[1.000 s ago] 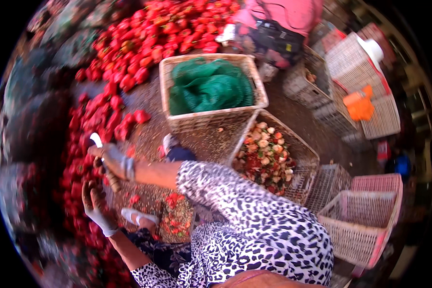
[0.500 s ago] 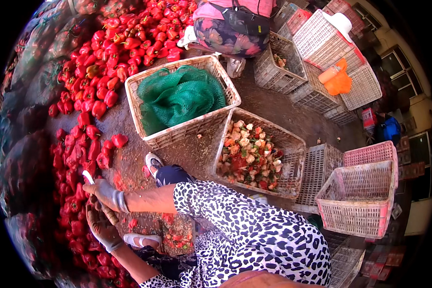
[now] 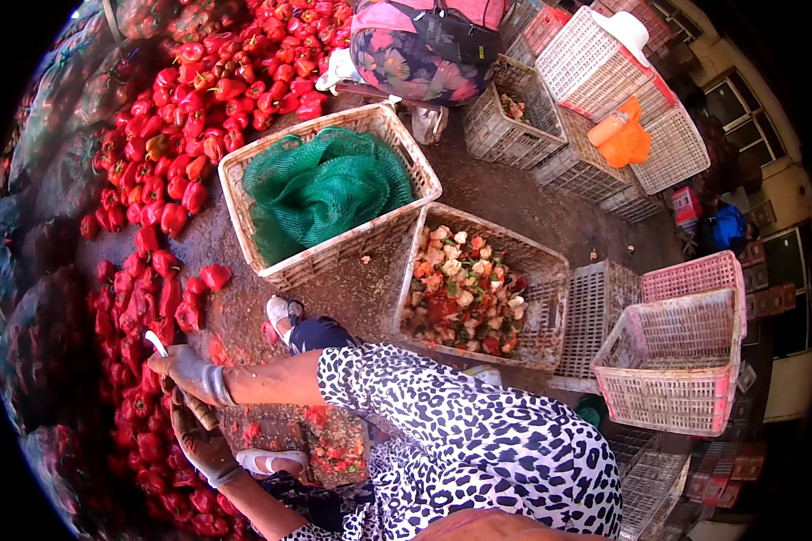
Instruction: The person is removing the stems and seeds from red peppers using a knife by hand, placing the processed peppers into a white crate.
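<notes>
My right hand [image 3: 189, 371], in a grey glove, is closed round a small knife [image 3: 156, 343]. Its pale, curved end sticks out beyond the fingers. Just below it, my left hand [image 3: 206, 444], also gloved, has its fingers extended and slightly bent toward the right hand. I see nothing in its palm, though the fingertips partly overlap the right hand. Both hands hover over a long heap of red bell peppers [image 3: 143, 406]. The heap continues to the upper left, with more red peppers [image 3: 176, 167] on the floor.
A crate [image 3: 329, 255] with green netting [image 3: 329, 185] stands ahead. Beside it, another crate [image 3: 559, 311] holds cut pepper cores [image 3: 465, 288]. Stacked crates [image 3: 668, 361] stand at right. Filled net sacks [image 3: 45, 307] line the left. A co-worker [image 3: 424, 54] sits at the top.
The view has shifted slightly. My left hand has turned and its fingers have come closer to the right hand. The knife stays in my right hand.
</notes>
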Motion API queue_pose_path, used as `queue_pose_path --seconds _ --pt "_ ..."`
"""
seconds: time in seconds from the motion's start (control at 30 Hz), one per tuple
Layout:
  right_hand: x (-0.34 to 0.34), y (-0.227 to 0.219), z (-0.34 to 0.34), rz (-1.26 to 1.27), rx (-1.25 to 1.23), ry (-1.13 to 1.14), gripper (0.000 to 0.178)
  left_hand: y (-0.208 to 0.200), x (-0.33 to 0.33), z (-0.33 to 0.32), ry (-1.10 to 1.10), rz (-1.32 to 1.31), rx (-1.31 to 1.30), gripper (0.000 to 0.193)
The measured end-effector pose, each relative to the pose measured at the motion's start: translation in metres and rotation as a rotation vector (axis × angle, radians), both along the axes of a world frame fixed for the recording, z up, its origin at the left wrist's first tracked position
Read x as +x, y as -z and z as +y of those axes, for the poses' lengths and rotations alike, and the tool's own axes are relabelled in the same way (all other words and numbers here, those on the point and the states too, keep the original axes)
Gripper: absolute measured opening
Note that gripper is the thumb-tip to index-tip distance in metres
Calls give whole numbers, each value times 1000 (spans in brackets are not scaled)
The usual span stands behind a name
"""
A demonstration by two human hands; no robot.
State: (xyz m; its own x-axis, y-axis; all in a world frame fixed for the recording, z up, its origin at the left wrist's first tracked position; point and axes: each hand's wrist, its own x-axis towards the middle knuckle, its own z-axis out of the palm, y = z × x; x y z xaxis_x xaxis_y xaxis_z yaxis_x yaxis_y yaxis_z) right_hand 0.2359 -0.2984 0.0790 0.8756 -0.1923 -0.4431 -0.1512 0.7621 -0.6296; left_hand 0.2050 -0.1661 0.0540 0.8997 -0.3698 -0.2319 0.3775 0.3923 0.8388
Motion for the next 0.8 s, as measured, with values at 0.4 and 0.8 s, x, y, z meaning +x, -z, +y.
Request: queue_pose_path --seconds 0.4,0.8 --pt "-3 -3 -9 -26 -87 -59 25 0 0 -4 46 -39 -16 45" --pt "3 15 -3 -78 -180 -73 26 4 1 -3 122 6 -102 40"
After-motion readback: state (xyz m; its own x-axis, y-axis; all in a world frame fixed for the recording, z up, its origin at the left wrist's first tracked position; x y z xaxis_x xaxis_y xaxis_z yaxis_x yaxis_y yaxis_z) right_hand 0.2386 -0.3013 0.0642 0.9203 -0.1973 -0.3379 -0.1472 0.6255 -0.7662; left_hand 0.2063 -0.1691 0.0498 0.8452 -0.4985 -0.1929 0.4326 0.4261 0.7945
